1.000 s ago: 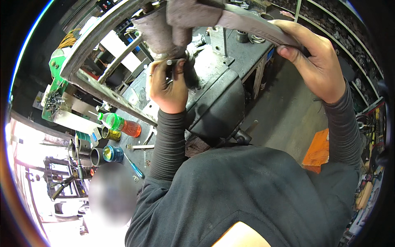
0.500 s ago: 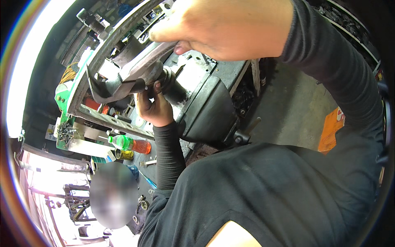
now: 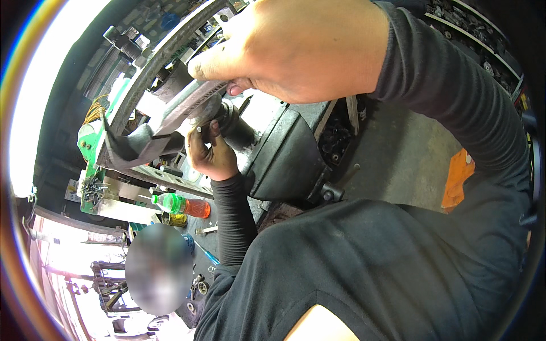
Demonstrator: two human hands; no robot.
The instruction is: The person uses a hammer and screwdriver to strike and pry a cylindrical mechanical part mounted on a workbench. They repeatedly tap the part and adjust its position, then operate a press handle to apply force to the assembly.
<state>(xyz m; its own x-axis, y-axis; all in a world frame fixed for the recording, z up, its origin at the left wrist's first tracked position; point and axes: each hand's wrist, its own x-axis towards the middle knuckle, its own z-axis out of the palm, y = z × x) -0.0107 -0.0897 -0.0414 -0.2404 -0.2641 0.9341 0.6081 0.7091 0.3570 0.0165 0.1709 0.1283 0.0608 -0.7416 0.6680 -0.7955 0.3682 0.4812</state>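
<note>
My right hand [image 3: 301,51] is closed round the handle of a claw hammer [image 3: 185,105], high in the view. The dark hammer head [image 3: 133,149] hangs at the left, its claw pointing up and left. Below the handle, my left hand [image 3: 215,159] pinches something small with a pale end, too small to name. Those fingers are up against a dark, ringed cylindrical metal part [image 3: 242,131]. The part rests at a large black bench vise [image 3: 287,156]; how it is held there is hidden.
A green metal frame [image 3: 88,145] with a long grey bar [image 3: 153,65] crosses the left side. Beside it stand a green-capped bottle [image 3: 182,204] of orange liquid and a yellow can [image 3: 175,219]. A blue screwdriver [image 3: 207,254] and metal rings lie nearer me. An orange sheet [image 3: 456,179] lies right.
My right hand and the hammer have shifted a little left and down. My left hand stays by the cylindrical part, almost unmoved.
</note>
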